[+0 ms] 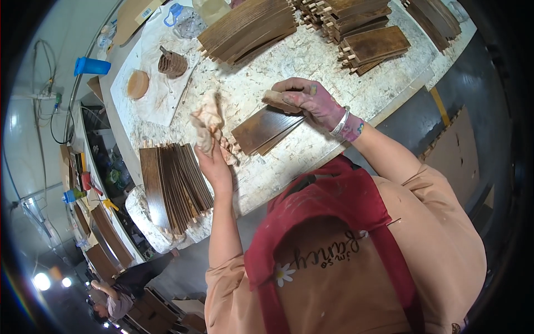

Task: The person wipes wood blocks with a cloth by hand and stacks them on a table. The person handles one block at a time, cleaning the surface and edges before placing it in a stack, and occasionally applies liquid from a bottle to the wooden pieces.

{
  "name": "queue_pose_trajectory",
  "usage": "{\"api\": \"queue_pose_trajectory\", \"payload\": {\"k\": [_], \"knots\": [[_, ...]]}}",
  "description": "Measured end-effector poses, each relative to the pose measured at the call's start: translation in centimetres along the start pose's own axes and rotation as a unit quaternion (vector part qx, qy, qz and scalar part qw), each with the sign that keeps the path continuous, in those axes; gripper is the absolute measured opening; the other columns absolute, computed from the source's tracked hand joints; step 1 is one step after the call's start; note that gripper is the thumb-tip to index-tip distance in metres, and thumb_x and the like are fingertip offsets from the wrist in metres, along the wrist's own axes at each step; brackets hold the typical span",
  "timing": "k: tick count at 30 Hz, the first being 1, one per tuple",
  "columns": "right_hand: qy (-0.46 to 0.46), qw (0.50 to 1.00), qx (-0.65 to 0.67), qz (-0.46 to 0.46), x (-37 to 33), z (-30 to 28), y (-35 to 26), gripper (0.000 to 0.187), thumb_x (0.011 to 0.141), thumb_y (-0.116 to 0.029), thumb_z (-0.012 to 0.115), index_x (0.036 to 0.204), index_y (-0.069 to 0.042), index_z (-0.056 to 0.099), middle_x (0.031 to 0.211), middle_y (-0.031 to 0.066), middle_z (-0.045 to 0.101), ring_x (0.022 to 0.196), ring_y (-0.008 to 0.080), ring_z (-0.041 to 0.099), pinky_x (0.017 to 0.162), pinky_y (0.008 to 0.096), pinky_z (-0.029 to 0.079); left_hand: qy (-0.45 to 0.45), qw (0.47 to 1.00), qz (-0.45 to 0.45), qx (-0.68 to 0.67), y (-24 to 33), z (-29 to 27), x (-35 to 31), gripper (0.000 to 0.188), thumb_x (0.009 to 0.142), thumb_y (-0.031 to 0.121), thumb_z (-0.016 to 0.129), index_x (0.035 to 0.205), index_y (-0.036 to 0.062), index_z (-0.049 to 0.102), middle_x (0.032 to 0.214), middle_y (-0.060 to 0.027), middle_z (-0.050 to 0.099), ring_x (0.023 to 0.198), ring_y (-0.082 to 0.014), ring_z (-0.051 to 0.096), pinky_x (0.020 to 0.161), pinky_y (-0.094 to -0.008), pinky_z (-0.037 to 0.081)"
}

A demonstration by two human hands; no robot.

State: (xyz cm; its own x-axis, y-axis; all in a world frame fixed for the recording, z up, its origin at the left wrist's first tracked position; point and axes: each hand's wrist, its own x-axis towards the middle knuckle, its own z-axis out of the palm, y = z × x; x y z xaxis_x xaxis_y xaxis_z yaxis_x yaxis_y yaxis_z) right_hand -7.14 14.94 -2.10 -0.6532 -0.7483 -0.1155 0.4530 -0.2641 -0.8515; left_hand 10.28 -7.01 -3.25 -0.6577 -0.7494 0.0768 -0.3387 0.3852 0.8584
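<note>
My right hand (314, 103), in a stained purple glove, is closed around a tan block-shaped pad (282, 102), probably a sponge. The pad is at the far right end of a dark brown wooden board (261, 129); whether it touches the board I cannot tell. At least one more board (278, 137) shows under the top one, fanned out slightly. My bare left hand (214, 164) grips a crumpled, stained pale rag (208, 119) just left of these boards. Part of its fingers is hidden by the cloth.
Left of my left hand stands a row of brown boards (175, 183) with pegged ends. More stacked boards (245, 30) (375, 44) lie at the far side of the paint-spotted table (311, 167). A ridged brown pot (172, 64), a round tan pad (138, 84) and a clear jug (186, 22) stand far left.
</note>
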Motion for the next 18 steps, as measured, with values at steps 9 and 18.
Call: {"api": "queue_pose_trajectory", "payload": {"k": [9,18], "knots": [[0.025,1.000,0.002,0.018,0.0,-0.3,0.3,0.050,0.087,-0.031,0.075,0.122,0.001,0.060,0.117,0.0108,0.066,0.107,0.0171,0.063,0.096,0.0300,0.050,-0.087,0.982,0.034,0.165,2.1,1.1,-0.5,0.042,0.090,0.005,0.059,0.131,0.0005,0.051,0.125,-0.0178,0.054,0.114,-0.0294,0.057,0.099,-0.0406,0.047],[0.034,0.998,0.026,-0.049,0.0,-1.1,0.7,0.034,0.097,-0.025,0.059,0.123,-0.003,0.059,0.114,0.0069,0.064,0.098,0.0131,0.061,0.084,0.0252,0.052,-0.083,0.920,0.180,0.339,5.0,1.1,7.1,0.065,0.089,0.034,0.068,0.140,0.0015,0.043,0.143,-0.0269,0.038,0.132,-0.0417,0.039,0.107,-0.0474,0.036]]}}
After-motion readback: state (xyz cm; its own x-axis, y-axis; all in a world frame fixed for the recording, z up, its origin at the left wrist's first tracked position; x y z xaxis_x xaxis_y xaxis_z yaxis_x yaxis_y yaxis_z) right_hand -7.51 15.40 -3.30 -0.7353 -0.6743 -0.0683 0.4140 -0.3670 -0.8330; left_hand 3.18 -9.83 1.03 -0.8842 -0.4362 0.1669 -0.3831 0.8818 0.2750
